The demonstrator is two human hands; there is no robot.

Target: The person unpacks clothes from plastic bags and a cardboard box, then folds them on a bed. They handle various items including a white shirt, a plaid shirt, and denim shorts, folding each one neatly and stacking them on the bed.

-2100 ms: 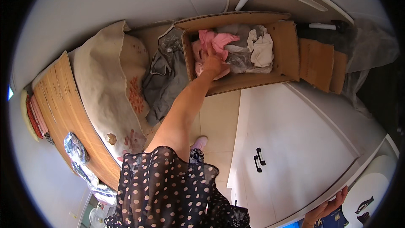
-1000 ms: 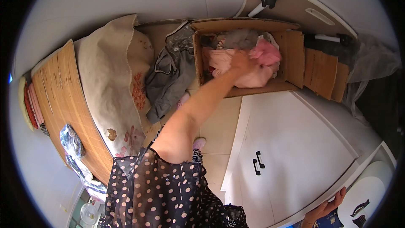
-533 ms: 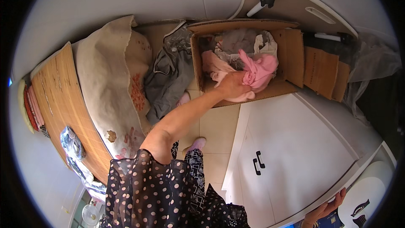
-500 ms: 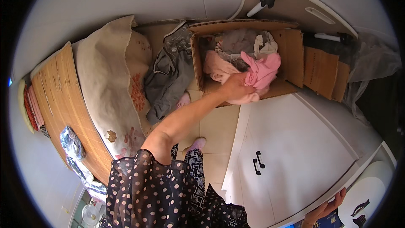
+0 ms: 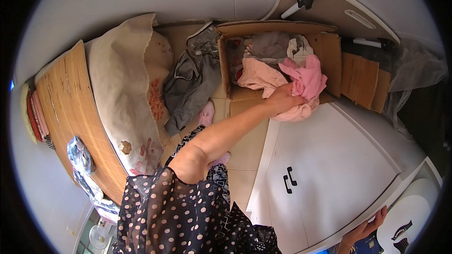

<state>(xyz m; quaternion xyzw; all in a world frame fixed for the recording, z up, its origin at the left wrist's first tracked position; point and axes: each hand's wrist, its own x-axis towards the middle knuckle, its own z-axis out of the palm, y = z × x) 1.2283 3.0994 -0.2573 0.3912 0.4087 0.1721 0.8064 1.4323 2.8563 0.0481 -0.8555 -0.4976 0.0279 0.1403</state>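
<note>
Head view: left hand (image 5: 284,102) is easily the nearer one, right of centre in the frame, fingers clamped on bright pink cloth (image 5: 310,77) that bunches to their upper right, at the lower edge of the cardboard box (image 5: 328,51). Pale pink cloth (image 5: 260,75) looks to run lengthwise from upper left, past the hand, to lower right. Right hand (image 5: 362,230) is way off at lower right on the edge of the white cabinet (image 5: 329,160), can't tell if its fingers grip.
</note>
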